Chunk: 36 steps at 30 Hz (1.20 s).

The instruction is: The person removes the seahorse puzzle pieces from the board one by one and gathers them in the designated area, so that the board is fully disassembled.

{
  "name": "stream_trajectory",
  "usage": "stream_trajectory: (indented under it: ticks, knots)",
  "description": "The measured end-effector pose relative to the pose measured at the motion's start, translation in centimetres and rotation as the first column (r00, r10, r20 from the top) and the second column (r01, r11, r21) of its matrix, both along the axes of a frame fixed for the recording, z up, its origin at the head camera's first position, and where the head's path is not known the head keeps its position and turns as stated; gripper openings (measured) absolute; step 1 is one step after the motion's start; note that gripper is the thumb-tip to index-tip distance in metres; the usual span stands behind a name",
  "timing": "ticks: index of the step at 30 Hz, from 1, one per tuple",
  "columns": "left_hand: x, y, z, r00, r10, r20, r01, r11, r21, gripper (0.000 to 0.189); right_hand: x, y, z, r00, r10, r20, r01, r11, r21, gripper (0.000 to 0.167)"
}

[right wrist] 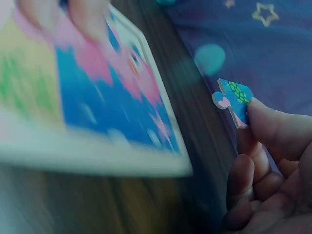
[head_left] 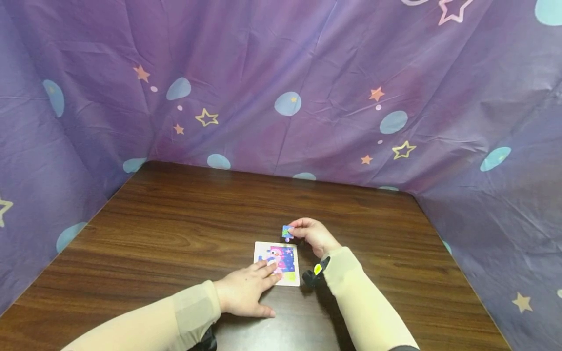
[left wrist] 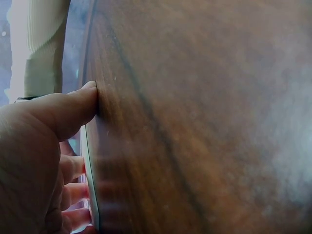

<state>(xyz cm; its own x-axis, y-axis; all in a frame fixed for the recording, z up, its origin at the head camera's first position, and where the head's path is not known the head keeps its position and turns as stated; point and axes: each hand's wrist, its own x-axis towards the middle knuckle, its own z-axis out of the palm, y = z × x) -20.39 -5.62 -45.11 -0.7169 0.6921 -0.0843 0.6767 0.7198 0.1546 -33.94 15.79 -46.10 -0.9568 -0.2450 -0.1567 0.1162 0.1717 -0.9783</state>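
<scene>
A small puzzle board point(head_left: 287, 258) with a white border lies on the table, showing a pink creature on blue and yellow. My left hand point(head_left: 248, 291) rests on its lower left with spread fingers, covering part of the picture. In the left wrist view, the fingertips of the left hand point(left wrist: 34, 146) meet the board, while the thumb touches the tabletop. Just beyond the board's far edge, my right hand point(head_left: 315, 236) pinches a puzzle piece point(head_left: 286, 231) between thumb and fingers. Up close, the puzzle piece point(right wrist: 240, 100) is blue with a green pattern and a rounded tab bearing pink.
The dark brown wooden table point(head_left: 197, 209) extends around the board. A purple curtain point(head_left: 246, 63) with stars and blue ovals hangs behind and along both sides. A black wrist camera point(head_left: 310, 277) sits under the right wrist, close to the board's right edge.
</scene>
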Motion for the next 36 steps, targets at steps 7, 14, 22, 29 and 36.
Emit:
stream_trajectory:
  ticks: [7, 14, 22, 29, 36]
  knots:
    - [0.1, 0.0, -0.1, 1.000, -0.001, -0.010, 0.001, 1.000, -0.005, 0.082, -1.5, 4.3, 0.0, 0.998, -0.054, -0.015, 0.055, 0.994, 0.097, 0.005]
    - [0.2, 0.0, -0.1, 1.000, 0.001, -0.010, -0.001, 1.000, -0.013, 0.082, -1.9, 6.9, 0.2, 0.999, -0.020, -0.043, 0.026, 0.987, 0.157, 0.014]
    - [0.1, 0.0, 0.0, 1.000, -0.006, -0.015, 0.005, 1.000, -0.015, 0.082, -1.9, 7.3, 0.3, 0.996, -0.012, -0.086, 0.034, 0.965, 0.262, 0.025]
    - [0.1, 0.0, -0.1, 1.000, -0.004, -0.010, 0.004, 1.000, -0.017, 0.082, -1.9, 6.8, 0.1, 0.987, -0.122, -0.102, 0.148, 0.937, 0.317, 0.022]
    - [0.0, 0.0, -0.2, 1.000, -0.001, -0.010, 0.001, 1.000, -0.019, 0.082, -1.7, 6.6, 0.0, 0.972, -0.150, -0.179, 0.213, 0.886, 0.412, 0.020]
